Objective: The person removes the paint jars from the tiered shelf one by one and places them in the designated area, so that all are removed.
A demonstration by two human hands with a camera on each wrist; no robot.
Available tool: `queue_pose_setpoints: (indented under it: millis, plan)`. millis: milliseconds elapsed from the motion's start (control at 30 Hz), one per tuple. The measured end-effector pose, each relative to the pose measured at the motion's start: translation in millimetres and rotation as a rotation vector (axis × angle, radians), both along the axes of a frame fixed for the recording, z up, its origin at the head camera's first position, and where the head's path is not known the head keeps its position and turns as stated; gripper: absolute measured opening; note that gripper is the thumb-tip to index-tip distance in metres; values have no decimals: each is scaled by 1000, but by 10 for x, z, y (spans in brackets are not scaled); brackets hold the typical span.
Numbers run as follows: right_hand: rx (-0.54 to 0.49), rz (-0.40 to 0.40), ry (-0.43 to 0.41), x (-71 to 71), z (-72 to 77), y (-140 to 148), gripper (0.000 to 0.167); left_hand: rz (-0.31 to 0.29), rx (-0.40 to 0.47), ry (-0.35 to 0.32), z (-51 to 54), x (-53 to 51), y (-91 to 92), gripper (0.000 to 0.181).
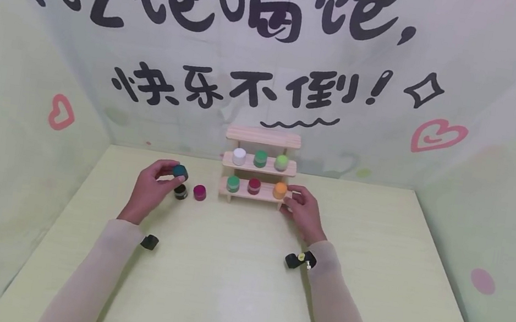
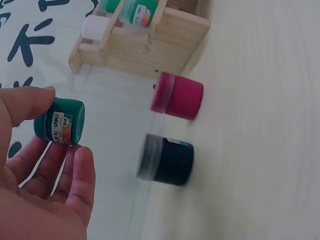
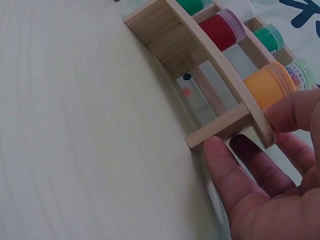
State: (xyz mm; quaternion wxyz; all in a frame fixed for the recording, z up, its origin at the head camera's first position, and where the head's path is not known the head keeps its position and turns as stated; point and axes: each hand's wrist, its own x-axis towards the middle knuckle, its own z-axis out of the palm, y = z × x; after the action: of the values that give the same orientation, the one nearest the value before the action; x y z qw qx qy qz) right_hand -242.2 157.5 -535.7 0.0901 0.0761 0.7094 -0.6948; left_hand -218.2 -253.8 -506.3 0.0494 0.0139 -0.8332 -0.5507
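Observation:
My left hand (image 1: 150, 189) pinches a teal-green paint jar (image 2: 62, 121) between thumb and fingers, holding it above the table. Just below it stand a black paint jar (image 1: 180, 192) and a magenta paint jar (image 1: 200, 192). At the right end of a small tiered wooden rack (image 1: 263, 137), my right hand (image 1: 305, 212) grips the lower shelf's end, its fingers around the side support. Close to those fingers sits an orange paint jar (image 3: 270, 86). A crimson jar (image 1: 254, 186) and a green jar (image 1: 233, 183) share that lower shelf.
On the rack's middle shelf stand a white jar (image 1: 238, 156), a darker green jar (image 1: 260, 158) and a light green jar (image 1: 281, 162). The rack is near the table's (image 1: 241, 270) back edge, before a printed cloth wall (image 1: 204, 53).

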Motion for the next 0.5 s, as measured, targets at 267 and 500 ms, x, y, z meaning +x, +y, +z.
queue_pose_setpoints:
  millis: [267,500]
  plan:
    - [-30,-16,12,-6,-43,-5,39,55,-18,-84,-158,59,-200,60]
    - [-16,-17,5,-20,-63,-2,38,77,-60,-134,-262,120,-374,62]
